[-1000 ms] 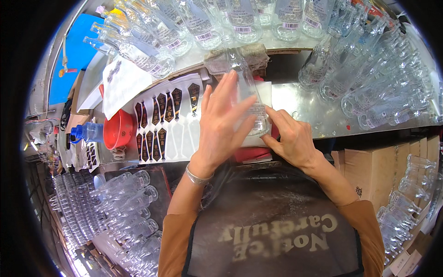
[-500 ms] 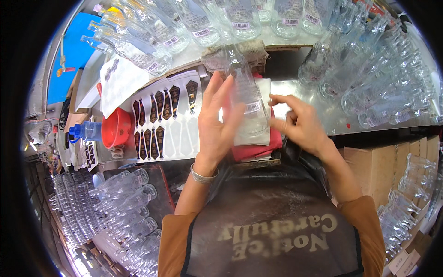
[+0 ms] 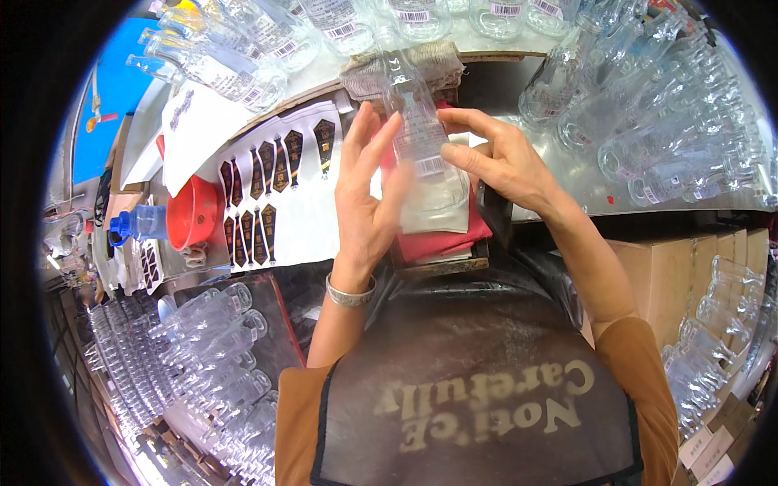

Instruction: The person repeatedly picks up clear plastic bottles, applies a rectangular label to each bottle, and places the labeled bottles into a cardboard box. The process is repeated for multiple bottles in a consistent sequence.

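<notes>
**Two hands holding a clear bottle above a labelling bench**

The left hand (image 3: 369,198) is raised with its palm turned toward the bottle and its fingers (image 3: 381,150) spread and extended upward, lying flat against the left side of the clear, flat-sided glass bottle (image 3: 425,158). A silver bracelet (image 3: 350,293) circles the left wrist. The right hand (image 3: 502,162) comes in from the right, its index finger and thumb stretched out and pressed to the bottle's right side, the other fingers curled. The bottle stands roughly upright between the two hands, neck upward, blurred by motion. It is held above a red cloth (image 3: 446,239) on the steel bench (image 3: 583,190). To the left lies a white backing sheet of dark pointed labels (image 3: 271,194), beside a red plastic funnel (image 3: 190,212). Rows of empty clear glass bottles (image 3: 648,138) lie on the bench to the right.
</notes>
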### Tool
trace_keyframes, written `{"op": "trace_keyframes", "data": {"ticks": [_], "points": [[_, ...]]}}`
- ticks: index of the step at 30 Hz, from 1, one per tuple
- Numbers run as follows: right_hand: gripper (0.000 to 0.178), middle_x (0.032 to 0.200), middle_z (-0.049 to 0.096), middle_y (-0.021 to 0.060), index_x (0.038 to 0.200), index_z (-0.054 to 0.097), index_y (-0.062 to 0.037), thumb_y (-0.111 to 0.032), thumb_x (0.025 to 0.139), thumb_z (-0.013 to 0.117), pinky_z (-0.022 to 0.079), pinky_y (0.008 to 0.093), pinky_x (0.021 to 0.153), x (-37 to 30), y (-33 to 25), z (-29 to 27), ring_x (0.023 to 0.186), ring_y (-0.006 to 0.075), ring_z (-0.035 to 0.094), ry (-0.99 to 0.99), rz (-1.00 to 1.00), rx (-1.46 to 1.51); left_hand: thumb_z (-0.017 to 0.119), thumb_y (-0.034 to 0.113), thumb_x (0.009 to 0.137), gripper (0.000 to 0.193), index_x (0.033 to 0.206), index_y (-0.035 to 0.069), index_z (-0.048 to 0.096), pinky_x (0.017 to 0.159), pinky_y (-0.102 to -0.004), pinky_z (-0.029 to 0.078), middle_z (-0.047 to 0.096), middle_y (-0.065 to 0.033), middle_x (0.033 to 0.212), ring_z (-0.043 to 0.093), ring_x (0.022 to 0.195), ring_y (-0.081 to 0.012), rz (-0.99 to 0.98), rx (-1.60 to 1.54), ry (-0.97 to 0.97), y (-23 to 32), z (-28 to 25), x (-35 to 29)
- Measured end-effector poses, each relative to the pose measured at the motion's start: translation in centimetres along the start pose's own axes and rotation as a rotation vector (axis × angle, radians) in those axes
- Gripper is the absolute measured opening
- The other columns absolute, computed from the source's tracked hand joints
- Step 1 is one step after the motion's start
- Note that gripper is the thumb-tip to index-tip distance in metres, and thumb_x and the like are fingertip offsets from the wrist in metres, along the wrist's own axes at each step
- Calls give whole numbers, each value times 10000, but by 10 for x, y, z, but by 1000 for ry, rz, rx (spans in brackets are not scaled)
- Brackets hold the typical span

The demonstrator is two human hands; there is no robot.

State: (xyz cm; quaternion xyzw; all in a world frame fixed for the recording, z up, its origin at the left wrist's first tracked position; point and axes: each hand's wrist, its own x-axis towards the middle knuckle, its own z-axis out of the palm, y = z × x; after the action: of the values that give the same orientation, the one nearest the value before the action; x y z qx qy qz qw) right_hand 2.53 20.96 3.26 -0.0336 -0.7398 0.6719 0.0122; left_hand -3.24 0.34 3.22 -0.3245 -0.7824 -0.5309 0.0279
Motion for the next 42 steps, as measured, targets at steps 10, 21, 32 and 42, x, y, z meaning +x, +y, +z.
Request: {"op": "trace_keyframes", "data": {"ticks": [10,21,32,42], "points": [[516,1219,636,79,1369,535,15,-179,923,708,456,219,617,0,0,5,695,31,584,10,-37,-148,695,67,885,503,1379,102,610,1114,-420,382,425,-196,1529,442,1396,-331,-15,-3,-13,-7,7,2],[392,967,715,100,1083,668,-31,-396,1036,534,463,243,559,4,57,-27,594,101,560,411,329,740,704,78,885,503,1378,99,608,1112,-409,387,441,-202,1516,462,1381,-333,-7,17,-30,-6,8,4],[286,1103,663,40,1215,611,-5,-87,941,626,503,260,895,-4,12,-18,994,100,614,129,-14,446,696,60,882,503,1375,86,603,1110,-406,391,448,-197,1509,460,1383,-337,-20,51,-19,0,10,3],[292,1065,677,30,1232,628,-4,-83,952,637,513,238,869,25,-13,-23,962,80,610,92,-280,-111,677,36,883,532,1402,50,562,1113,-406,391,444,-218,1508,464,1382,-345,-5,66,-11,-1,10,3]]}}
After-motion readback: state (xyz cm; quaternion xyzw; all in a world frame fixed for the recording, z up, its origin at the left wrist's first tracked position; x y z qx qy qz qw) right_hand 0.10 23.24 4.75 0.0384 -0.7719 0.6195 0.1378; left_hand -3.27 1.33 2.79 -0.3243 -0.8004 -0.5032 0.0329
